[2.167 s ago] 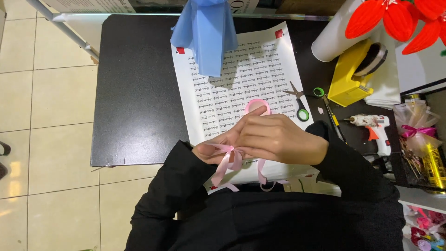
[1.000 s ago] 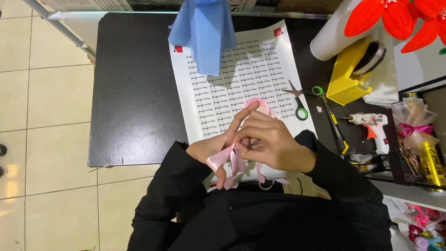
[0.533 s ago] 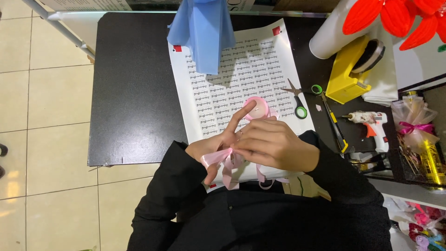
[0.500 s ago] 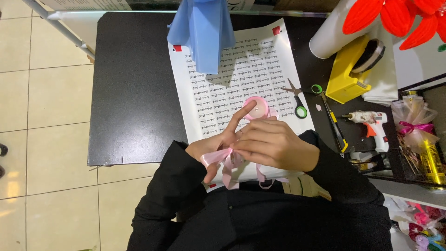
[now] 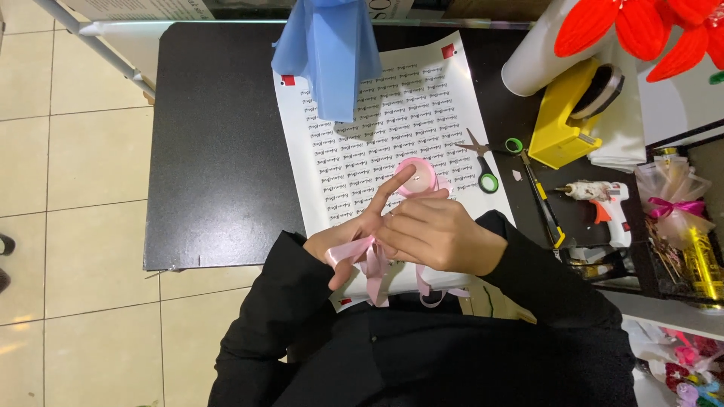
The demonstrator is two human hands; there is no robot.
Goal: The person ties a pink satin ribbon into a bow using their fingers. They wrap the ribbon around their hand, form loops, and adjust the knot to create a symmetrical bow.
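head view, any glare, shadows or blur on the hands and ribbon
Head view: even overhead light, no strong glare. The blue wrap casts a soft shadow on the printed sheet. Left hand, right hand and pink ribbon are fairly sharp, with slight softness at the fingers. Frame edges bow a little, wide-lens style.

A pale pink ribbon (image 5: pixel 375 260) is looping around the fingers at lower centre of the frame, its tails hanging down. Its pink spool (image 5: pixel 419 175) is lying flat just above, on the printed paper.
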